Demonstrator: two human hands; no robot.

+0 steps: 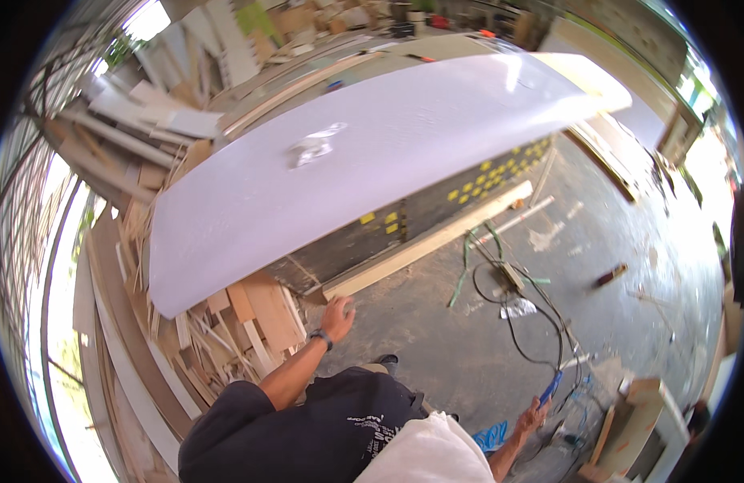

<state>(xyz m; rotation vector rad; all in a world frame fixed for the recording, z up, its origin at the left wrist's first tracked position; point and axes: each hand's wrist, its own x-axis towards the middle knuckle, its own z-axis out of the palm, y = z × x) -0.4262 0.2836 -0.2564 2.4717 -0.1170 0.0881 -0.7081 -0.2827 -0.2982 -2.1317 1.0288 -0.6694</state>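
Observation:
My left hand (337, 319), with a dark watch (322, 339) on the wrist, hangs near the front left of a large white panel (348, 165). Its fingers are loosely curled and nothing shows in them. At the lower right, my right hand (533, 420) is closed around a blue air gun (551, 388), low over the floor. A blue coiled hose (491, 437) shows beside that forearm. The panel lies flat on a dark base with yellow patches (484, 179). A crumpled shiny piece of plastic (315, 146) rests on top of the panel.
Wood offcuts (259, 318) are piled at the left. A long timber (428, 240) runs along the base. Dark cables (513, 322) and a red-and-black tool (611, 275) lie on the grey floor. A wooden frame (637, 427) stands lower right.

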